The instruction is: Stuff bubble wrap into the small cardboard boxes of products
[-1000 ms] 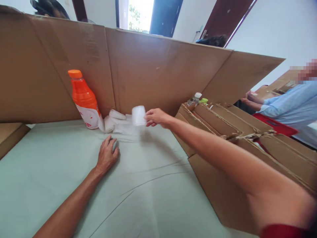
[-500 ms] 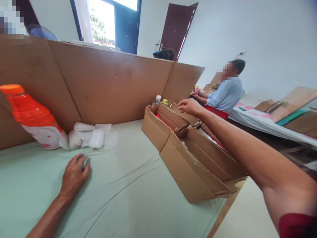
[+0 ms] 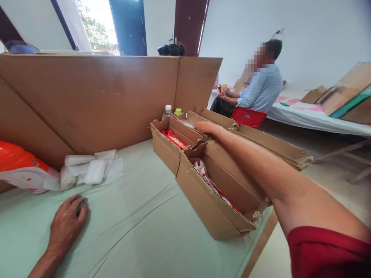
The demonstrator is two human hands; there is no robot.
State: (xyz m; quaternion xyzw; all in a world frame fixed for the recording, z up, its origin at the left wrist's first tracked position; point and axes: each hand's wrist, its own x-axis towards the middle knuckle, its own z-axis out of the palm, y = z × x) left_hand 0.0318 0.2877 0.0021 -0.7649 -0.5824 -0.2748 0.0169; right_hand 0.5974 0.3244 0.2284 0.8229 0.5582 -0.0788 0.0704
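A plain room turned makeshift packing station

White bare walls, a dark red door [image 3: 189, 23] at 12 o'clock and a blue-framed doorway [image 3: 129, 25] at 11 open to daylight; tall cardboard sheets [image 3: 95, 96] fence off a table under pale green cloth [image 3: 145, 231], torn cartons [image 3: 208, 193] stand at 1 o'clock, and a seated person [image 3: 257, 92] works at a similar cloth-covered table [image 3: 313, 117] at 2 o'clock.

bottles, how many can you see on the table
3. The orange bottle lies at the far left by the bubble wrap. The clear bottle and the green-capped bottle stand behind the far cardboard box. More may be hidden inside the boxes.
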